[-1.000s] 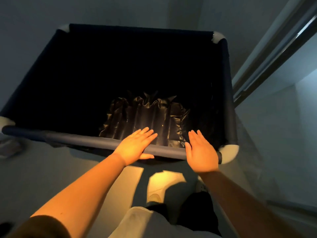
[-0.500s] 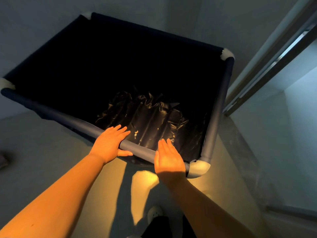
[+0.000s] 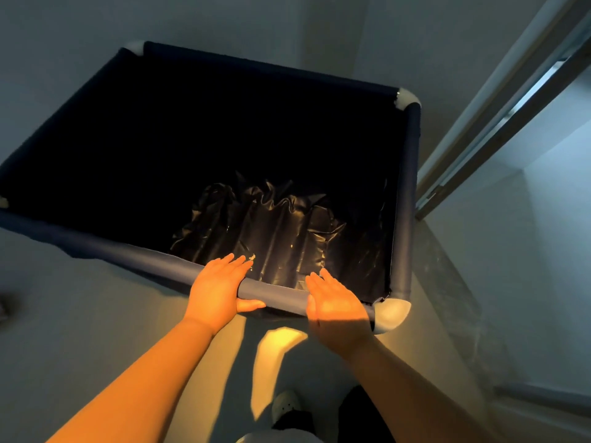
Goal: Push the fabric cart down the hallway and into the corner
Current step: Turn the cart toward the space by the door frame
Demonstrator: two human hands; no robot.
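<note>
Fingers point(image 3: 233, 262) of the left hand point(image 3: 217, 290) lie flat and close together across the top of the near rail point(image 3: 278, 294) of the fabric cart point(image 3: 403, 219), reaching over into the bin, with the thumb tucked under the rail's near side. Those of the right hand point(image 3: 335, 306) are likewise straight and pressed together, laid over the same rail beside the white plastic corner piece point(image 3: 391, 313); neither hand is curled around the rail, both rest on it palm down. Both forearms reach out from the bottom of the view, lit orange by warm light. No brand, label or writing can be read anywhere on the cart or around it. Dark navy cloth covers the cart's rails and sides, with white joints at the corners, and the open bin is deep and mostly in shadow. At its bottom lies a crumpled, glossy black plastic sheet point(image 3: 268, 231), possibly a bag, with a few pale specks on it; what else the bin holds cannot be made out in the dark. Standing on a pale floor point(image 3: 80, 330), the cart has its far side near grey walls point(image 3: 224, 24) that meet at a corner, and its right side just beside a metal door frame or sliding track point(image 3: 499, 123). A light-coloured shoe point(image 3: 286, 407) shows below between the arms.
</note>
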